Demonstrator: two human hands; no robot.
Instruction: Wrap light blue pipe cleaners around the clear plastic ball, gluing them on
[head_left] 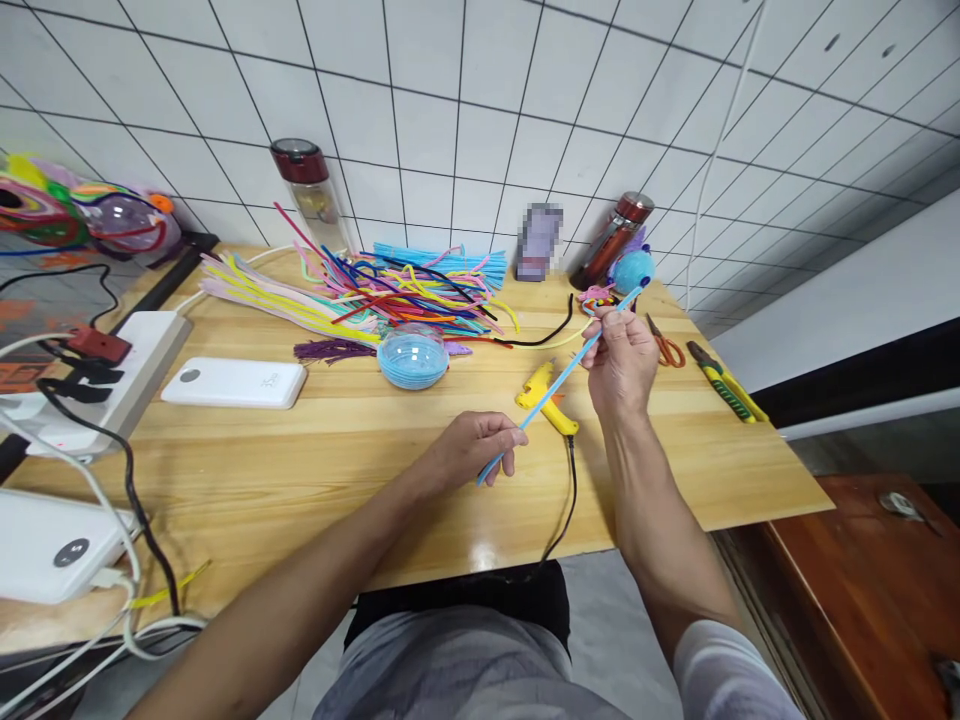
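A light blue pipe cleaner is stretched slantwise between my two hands above the table. My left hand pinches it near its lower end, while my right hand grips it close to the upper end. Beneath it lies a yellow glue gun, its black cord running off the front edge. To the left of the glue gun sits a clear plastic ball with blue pipe cleaner coiled around its lower part. Behind that is a pile of many-coloured pipe cleaners.
A power bank and a power strip with cables lie at the left. Two bottles, one clear and one red, stand along the tiled wall. Scissors and green-yellow pliers lie right, near a blue ball figure.
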